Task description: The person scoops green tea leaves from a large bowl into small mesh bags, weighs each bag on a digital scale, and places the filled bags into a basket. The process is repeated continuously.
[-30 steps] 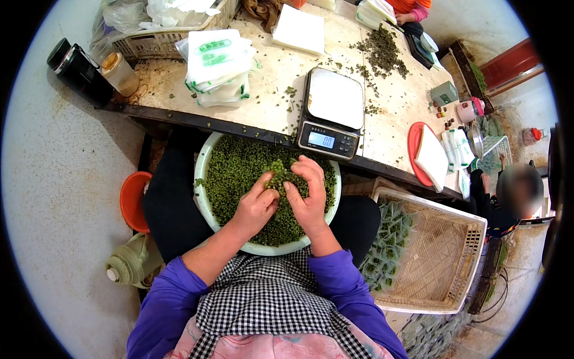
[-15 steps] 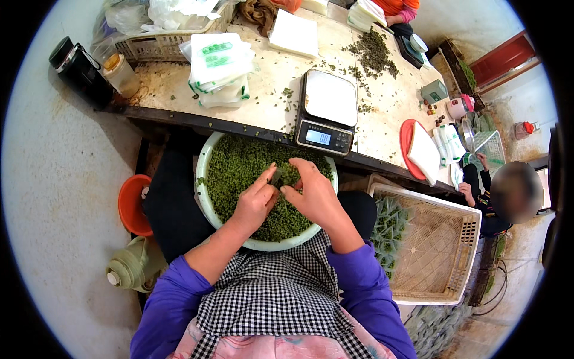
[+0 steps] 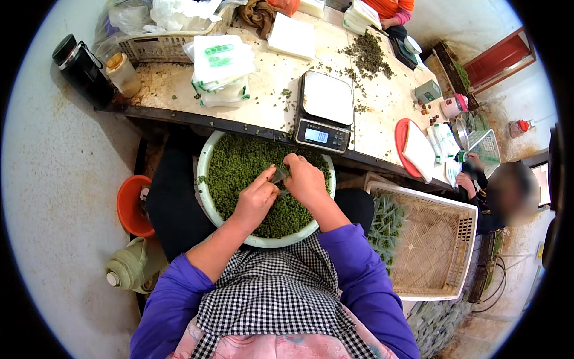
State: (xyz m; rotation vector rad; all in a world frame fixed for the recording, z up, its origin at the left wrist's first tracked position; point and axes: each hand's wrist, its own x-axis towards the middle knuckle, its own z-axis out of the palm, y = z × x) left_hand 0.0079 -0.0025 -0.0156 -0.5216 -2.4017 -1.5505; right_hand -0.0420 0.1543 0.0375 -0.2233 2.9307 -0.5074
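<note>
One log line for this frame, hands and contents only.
left hand on small clear packet | right hand pinching packet | white basin of green tea leaves on lap | scale beyond

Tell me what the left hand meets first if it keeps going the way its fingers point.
The left hand points up and to the right, at the small clear packet pinched between both hands, with the right hand just beyond. Depth is hard to judge; they look already in contact.
</note>
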